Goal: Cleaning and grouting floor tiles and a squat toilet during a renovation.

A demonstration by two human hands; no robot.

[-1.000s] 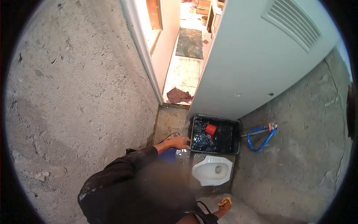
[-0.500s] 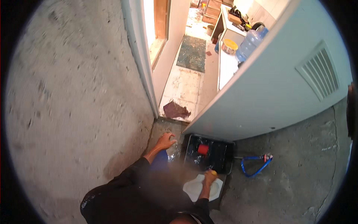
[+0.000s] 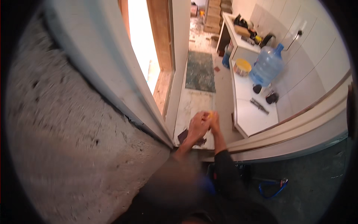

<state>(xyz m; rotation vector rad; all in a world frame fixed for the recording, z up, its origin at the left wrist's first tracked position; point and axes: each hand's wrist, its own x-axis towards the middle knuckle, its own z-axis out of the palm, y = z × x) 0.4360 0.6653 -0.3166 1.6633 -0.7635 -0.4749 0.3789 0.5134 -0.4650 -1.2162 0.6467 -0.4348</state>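
Note:
My left hand [image 3: 198, 127] and my right hand [image 3: 215, 122] are together in front of me, in the doorway. Both have their fingers curled around a small yellow-orange thing [image 3: 211, 114], which mostly hides behind the fingers, so its kind does not show. A dark reddish-brown cloth [image 3: 182, 136] lies on the floor beyond my hands, partly covered by the left one.
Through the doorway, a dark green mat [image 3: 200, 71] lies on the pale floor. A white counter [image 3: 244, 112] on the right bears a large blue water bottle [image 3: 266, 67] and a yellow-lidded tub [image 3: 242, 68]. A blue hose [image 3: 271, 194] lies at lower right.
My hands, formerly apart, have come together. The right has left the white squat toilet with the yellow thing. My view has shifted toward the doorway, and the door no longer covers the counter.

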